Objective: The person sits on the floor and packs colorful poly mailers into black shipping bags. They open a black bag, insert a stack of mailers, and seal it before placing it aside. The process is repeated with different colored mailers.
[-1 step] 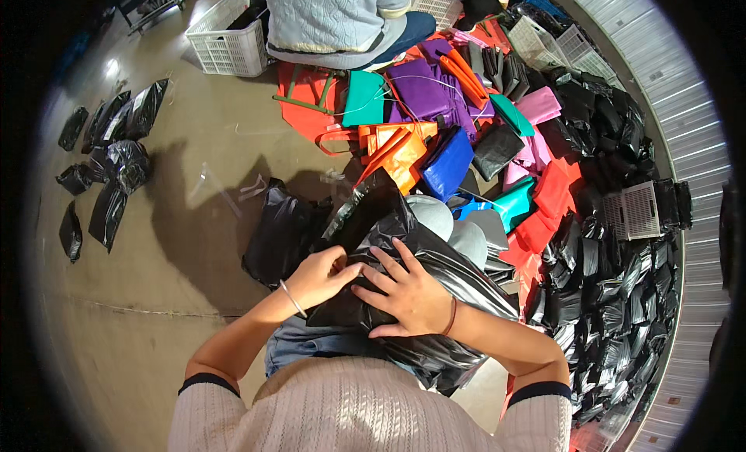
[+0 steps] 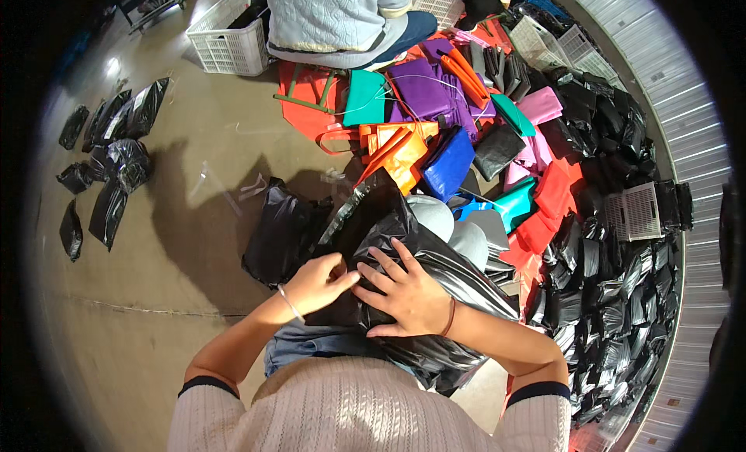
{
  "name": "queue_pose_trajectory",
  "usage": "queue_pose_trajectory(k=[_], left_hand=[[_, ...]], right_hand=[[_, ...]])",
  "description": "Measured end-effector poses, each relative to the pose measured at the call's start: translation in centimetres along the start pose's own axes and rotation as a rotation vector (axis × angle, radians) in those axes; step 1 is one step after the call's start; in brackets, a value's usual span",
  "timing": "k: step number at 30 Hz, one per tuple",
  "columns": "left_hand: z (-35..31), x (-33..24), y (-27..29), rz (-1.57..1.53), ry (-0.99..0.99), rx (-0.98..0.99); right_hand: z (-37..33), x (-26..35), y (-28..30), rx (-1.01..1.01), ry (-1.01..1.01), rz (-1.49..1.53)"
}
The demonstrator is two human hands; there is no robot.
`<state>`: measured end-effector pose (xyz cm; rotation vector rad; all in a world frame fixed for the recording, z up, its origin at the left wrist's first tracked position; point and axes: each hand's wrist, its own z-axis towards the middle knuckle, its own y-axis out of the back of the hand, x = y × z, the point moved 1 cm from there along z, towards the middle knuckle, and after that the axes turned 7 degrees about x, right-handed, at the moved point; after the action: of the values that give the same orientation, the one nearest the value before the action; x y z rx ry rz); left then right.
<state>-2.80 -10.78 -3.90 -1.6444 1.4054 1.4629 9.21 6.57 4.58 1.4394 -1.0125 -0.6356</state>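
Observation:
A large black plastic bag lies across my lap, its mouth edge facing forward and left. My left hand is closed at the near left side of the bag, with thumb and curled fingers pinching the plastic. Spread out flat, my right hand rests on top of the bag, its fingertips close to the left thumb. What the bag holds is hidden. Just left of it, a filled black plastic parcel stands on the floor.
Ahead lie folded bags in purple, orange, blue and green, including a blue folded bag. Black parcels pile up on the right beside a white crate. More parcels lie far left. A person sits ahead near a white basket.
My left thumb has shifted very slightly left and toward me. Everything else looks the same.

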Motion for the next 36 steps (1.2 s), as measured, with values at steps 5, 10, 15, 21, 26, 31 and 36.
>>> queue_pose_trajectory(k=[5, 10, 15, 21, 26, 31, 36], left_hand=[[-3.2, -0.7, -0.5, 0.227, 0.022, -0.056], [-1.4, -0.6, 1.1, 0.552, -0.199, -0.527], [3.6, 3.5, 3.2, 0.127, 0.096, -0.310], [6.1, 6.1, 3.4, 0.235, -0.068, -0.142], [5.7, 5.6, 2.2, -0.129, -0.188, -0.150], [4.9, 4.5, 0.5, -0.298, -0.185, -0.103], [4.2, 4.1, -0.7, -0.570, -0.140, -0.090]], right_hand=[[1.2, -0.4, -0.4, 0.014, -0.012, 0.037], [2.7, -1.3, -1.1, 0.029, 0.010, 0.150], [3.4, -2.7, -2.0, 0.012, 0.033, 0.226], [3.9, -3.6, -2.9, -0.053, 0.033, 0.275], [4.3, -4.0, -2.8, 0.092, -0.024, 0.335], [4.7, -3.9, -2.5, 0.098, -0.068, 0.314], [4.6, -3.6, -2.8, 0.010, -0.036, 0.287]])
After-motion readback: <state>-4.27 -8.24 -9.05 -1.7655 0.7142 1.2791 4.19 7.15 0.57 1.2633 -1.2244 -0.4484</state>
